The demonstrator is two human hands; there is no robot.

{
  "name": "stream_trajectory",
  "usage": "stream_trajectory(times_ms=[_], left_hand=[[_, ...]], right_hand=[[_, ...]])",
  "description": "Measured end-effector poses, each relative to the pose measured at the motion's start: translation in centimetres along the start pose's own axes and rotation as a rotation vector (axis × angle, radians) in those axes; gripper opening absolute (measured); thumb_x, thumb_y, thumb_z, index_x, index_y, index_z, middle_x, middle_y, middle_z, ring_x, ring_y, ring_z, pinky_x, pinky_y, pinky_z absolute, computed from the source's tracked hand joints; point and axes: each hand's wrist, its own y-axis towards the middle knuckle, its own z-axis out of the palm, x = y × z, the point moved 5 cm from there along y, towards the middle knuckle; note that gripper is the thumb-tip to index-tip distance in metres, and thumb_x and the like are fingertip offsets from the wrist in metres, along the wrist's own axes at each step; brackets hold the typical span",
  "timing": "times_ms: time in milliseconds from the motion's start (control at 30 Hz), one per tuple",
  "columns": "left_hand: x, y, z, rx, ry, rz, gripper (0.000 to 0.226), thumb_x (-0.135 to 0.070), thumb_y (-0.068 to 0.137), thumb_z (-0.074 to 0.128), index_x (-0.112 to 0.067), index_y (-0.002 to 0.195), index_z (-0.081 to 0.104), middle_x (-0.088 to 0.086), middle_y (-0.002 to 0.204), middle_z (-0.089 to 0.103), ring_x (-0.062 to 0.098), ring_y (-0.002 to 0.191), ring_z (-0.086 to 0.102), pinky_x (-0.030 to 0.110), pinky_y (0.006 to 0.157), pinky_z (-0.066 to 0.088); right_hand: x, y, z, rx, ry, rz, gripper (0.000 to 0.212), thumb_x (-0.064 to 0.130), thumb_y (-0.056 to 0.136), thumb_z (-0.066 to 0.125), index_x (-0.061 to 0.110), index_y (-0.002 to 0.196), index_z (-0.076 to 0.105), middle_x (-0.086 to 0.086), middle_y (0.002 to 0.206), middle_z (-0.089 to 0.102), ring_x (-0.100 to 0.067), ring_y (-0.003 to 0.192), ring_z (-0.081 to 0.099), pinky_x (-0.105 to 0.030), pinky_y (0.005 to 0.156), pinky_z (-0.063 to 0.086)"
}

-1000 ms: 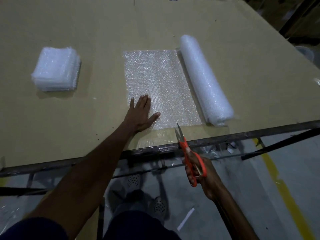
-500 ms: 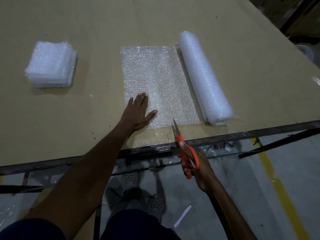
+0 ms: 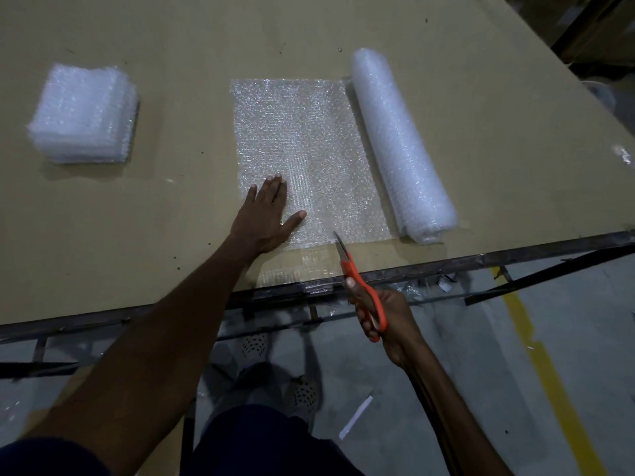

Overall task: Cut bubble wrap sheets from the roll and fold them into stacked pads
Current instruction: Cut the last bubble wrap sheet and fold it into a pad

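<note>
left hand [image 3: 266, 214] flat on sheet [image 3: 302, 139]; right hand [image 3: 385, 317] grips scissors [image 3: 360, 283].

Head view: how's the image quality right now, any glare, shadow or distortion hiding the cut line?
Head view: dim overall, corners darkened, and the wide lens bows the table edge. The unrolled sheet and roll sparkle with speckled glare, though the sheet's edges still read. Scissors in the right hand and the flat left hand are sharp, without motion blur.
</note>
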Motion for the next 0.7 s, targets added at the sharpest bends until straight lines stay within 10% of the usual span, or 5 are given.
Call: stream_trajectory(times_ms=[700], left_hand=[[0.1,0.0,0.1,0.017,0.003,0.008,0.086,-0.066,0.1,0.021,-0.005,0.159,0.007,0.011,0.167,0.001,0.023,0.154,-0.003,0.046,0.125,0.0]], right_hand=[[-0.3,0.2,0.7,-0.067,0.022,0.017,0.053,0.046,0.071,0.085,-0.001,0.087,0.066,-0.005,0.048,0.047,-0.012,0.035,0.035,-0.019,0.037,0.023]])
